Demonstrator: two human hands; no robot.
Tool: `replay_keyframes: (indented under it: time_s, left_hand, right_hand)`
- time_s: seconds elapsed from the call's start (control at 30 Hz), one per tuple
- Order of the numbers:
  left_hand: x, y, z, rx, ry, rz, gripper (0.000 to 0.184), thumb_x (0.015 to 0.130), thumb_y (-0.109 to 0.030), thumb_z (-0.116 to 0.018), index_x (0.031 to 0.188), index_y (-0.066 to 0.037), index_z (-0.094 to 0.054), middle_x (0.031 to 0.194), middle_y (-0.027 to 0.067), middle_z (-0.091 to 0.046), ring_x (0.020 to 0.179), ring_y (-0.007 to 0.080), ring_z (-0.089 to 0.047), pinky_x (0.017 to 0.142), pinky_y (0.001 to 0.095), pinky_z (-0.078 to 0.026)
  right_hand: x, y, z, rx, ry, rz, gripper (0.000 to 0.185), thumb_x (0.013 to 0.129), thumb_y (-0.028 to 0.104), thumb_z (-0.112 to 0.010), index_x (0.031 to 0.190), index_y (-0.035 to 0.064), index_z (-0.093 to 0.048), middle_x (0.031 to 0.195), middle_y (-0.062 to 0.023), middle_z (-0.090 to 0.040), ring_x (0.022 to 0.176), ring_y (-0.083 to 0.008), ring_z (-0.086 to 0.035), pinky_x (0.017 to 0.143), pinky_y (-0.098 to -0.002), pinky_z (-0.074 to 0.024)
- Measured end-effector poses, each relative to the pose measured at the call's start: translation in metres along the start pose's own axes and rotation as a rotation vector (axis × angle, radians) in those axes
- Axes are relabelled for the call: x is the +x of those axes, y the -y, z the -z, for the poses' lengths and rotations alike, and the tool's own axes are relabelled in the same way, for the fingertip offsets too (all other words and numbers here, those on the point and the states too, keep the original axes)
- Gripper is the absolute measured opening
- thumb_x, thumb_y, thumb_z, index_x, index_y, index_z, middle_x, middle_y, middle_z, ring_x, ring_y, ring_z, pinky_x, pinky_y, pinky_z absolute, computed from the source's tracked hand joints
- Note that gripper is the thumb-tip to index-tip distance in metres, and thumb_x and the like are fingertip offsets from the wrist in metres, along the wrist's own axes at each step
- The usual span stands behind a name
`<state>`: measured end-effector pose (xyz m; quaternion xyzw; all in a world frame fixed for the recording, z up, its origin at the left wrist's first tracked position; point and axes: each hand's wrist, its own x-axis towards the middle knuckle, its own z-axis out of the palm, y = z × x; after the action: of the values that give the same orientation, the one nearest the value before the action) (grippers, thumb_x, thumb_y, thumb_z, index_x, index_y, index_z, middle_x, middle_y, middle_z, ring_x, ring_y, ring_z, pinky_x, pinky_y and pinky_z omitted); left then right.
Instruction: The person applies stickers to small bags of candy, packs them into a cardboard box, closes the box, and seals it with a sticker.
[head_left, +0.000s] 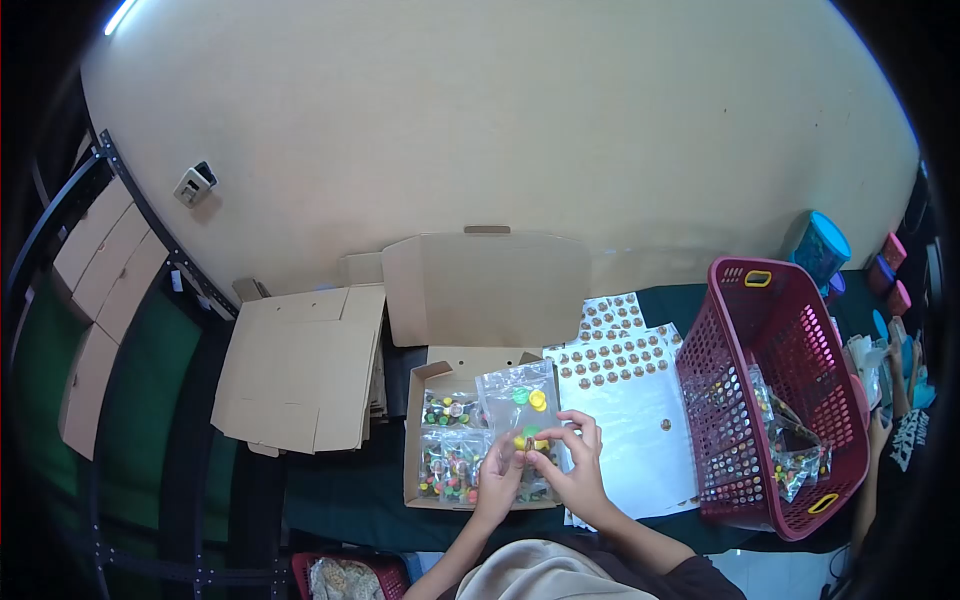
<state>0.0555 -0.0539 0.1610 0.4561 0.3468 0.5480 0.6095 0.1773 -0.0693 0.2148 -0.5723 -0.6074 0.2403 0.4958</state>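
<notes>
An open cardboard box (412, 470) with its lid up holds clear bags (450, 466) of small colourful pieces. Over its right half is a clear bag (508, 388) with green and yellow pieces. My left hand (498, 482) is closed on the lower part of this bag. My right hand (580, 470) is beside it, thumb and index finger pinched together near the left fingertips, on something small that I cannot make out. To the right of the box lie white sheets (630, 440) with rows of round stickers (612, 362).
Flattened cardboard boxes (285, 370) are stacked at the left. At the right stands a tall maroon basket (735, 470) with filled bags (795, 465) inside. Behind it is a blue container (822, 248). A co-worker's arm (872, 470) shows at the far right. Below sits another basket (390, 575).
</notes>
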Motion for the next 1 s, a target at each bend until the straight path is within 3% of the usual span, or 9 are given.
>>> replay_keyframes:
  time_s: [0.2,0.27,0.37,0.43,0.57,0.67,0.8,0.9,1.0]
  left_hand:
    - [-0.001,0.001,0.002,-0.012,0.025,-0.113,0.050,0.084,-0.032,-0.056,0.118,0.001,-0.039,0.108,0.0091,-0.052,0.098,0.0145,-0.051,0.085,0.0287,-0.041]
    - [0.000,0.008,0.007,0.066,0.023,-0.158,0.052,0.083,-0.033,-0.056,0.119,0.001,-0.039,0.108,0.0091,-0.052,0.097,0.0144,-0.052,0.084,0.0288,-0.041]
    - [-0.003,-0.002,0.003,0.061,0.013,-0.095,0.047,0.085,-0.029,-0.054,0.118,0.001,-0.041,0.107,0.0087,-0.053,0.094,0.0136,-0.053,0.083,0.0269,-0.042]
    - [-0.003,-0.005,0.002,0.087,-0.010,-0.080,0.044,0.087,-0.027,-0.052,0.117,0.001,-0.042,0.106,0.0085,-0.053,0.093,0.0129,-0.053,0.082,0.0259,-0.042]
    - [-0.002,-0.006,0.005,0.078,-0.057,-0.005,0.035,0.090,-0.022,-0.046,0.116,0.001,-0.045,0.104,0.0083,-0.055,0.092,0.0114,-0.053,0.081,0.0241,-0.042]
    - [-0.002,-0.005,0.006,-0.008,-0.063,0.069,0.034,0.091,-0.023,-0.044,0.116,0.001,-0.045,0.105,0.0083,-0.056,0.093,0.0109,-0.053,0.081,0.0240,-0.042]
    - [-0.001,-0.005,0.008,0.002,-0.066,0.066,0.032,0.091,-0.021,-0.045,0.115,0.001,-0.046,0.105,0.0082,-0.056,0.093,0.0111,-0.053,0.081,0.0240,-0.042]
    - [0.000,-0.007,0.009,0.040,-0.033,0.057,0.032,0.089,-0.019,-0.048,0.114,0.001,-0.047,0.104,0.0078,-0.057,0.093,0.0109,-0.053,0.081,0.0242,-0.043]
    - [0.000,-0.005,0.008,0.006,-0.017,0.032,0.031,0.088,-0.017,-0.051,0.112,0.001,-0.048,0.103,0.0073,-0.057,0.092,0.0105,-0.053,0.080,0.0242,-0.043]
  right_hand:
    - [-0.013,-0.011,-0.002,-0.152,0.073,0.022,0.018,0.068,0.025,-0.070,0.080,0.0111,-0.066,0.116,-0.0122,-0.043,0.106,-0.0270,-0.037,0.091,-0.0391,-0.0249]
    - [-0.014,-0.021,-0.007,0.195,0.163,-0.131,0.015,0.069,0.022,-0.070,0.079,0.0107,-0.067,0.118,-0.0129,-0.043,0.109,-0.0273,-0.037,0.094,-0.0393,-0.0245]
    - [-0.011,-0.024,-0.008,0.563,0.124,-0.289,0.012,0.070,0.019,-0.070,0.079,0.0101,-0.066,0.117,-0.0117,-0.044,0.109,-0.0268,-0.037,0.095,-0.0391,-0.0248]
    - [-0.005,-0.025,-0.004,0.520,0.092,-0.248,0.009,0.072,0.013,-0.068,0.077,0.0056,-0.065,0.119,-0.0129,-0.043,0.111,-0.0244,-0.037,0.097,-0.0354,-0.0234]
    - [0.006,-0.025,0.001,0.260,-0.038,-0.086,0.012,0.069,0.019,-0.070,0.074,0.0098,-0.065,0.115,-0.0088,-0.044,0.106,-0.0246,-0.036,0.092,-0.0373,-0.0272]
    - [0.009,-0.019,-0.002,0.057,-0.018,0.002,0.014,0.066,0.022,-0.071,0.072,0.0108,-0.066,0.115,-0.0085,-0.044,0.108,-0.0268,-0.034,0.093,-0.0393,-0.0220]
    - [0.011,-0.019,-0.005,0.037,-0.006,-0.007,0.015,0.066,0.023,-0.071,0.072,0.0106,-0.066,0.115,-0.0081,-0.044,0.107,-0.0262,-0.034,0.093,-0.0394,-0.0211]
    - [0.009,-0.019,-0.009,-0.007,-0.010,0.008,0.012,0.066,0.020,-0.071,0.070,0.0102,-0.065,0.113,-0.0084,-0.046,0.104,-0.0252,-0.037,0.091,-0.0384,-0.0270]
    - [0.007,-0.021,-0.014,0.049,-0.002,-0.035,0.015,0.067,0.024,-0.071,0.071,0.0107,-0.065,0.114,-0.0074,-0.044,0.106,-0.0256,-0.035,0.092,-0.0385,-0.0218]
